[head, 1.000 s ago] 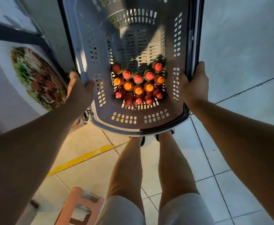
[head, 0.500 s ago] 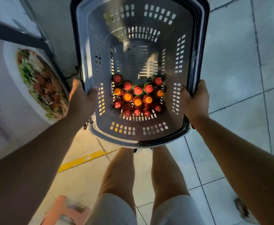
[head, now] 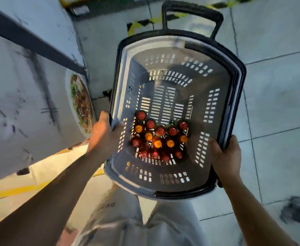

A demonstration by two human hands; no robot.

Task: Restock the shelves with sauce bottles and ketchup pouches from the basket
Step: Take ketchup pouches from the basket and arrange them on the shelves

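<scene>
while the tiled floor (head: 278, 103) fills most of what i see, the thing that matters is the grey basket (head: 222, 110) carried above it in front of my body, its black pull handle (head: 191, 9) pointing away from me. to my left stands a pale panel (head: 21, 96) printed with a dish of food, and black-and-yellow tape (head: 142, 23) marks the floor beyond the basket; no shelf shows in this view, so i judge this to be the carrying stage, with restocking not yet begun. i hold the basket by both long sides, which seems meant to keep it level so the load stays standing. my left hand (head: 103, 135) has its grip closed on the left rim, thumb hooked over the edge. my right hand (head: 225, 157) has its grip wrapped round the right rim near the corner closest to me. the sauce bottles (head: 158, 137) stand upright, packed touching one another in the near end of the basket floor, red and orange caps facing up. i can make out no ketchup pouches among them.
</scene>
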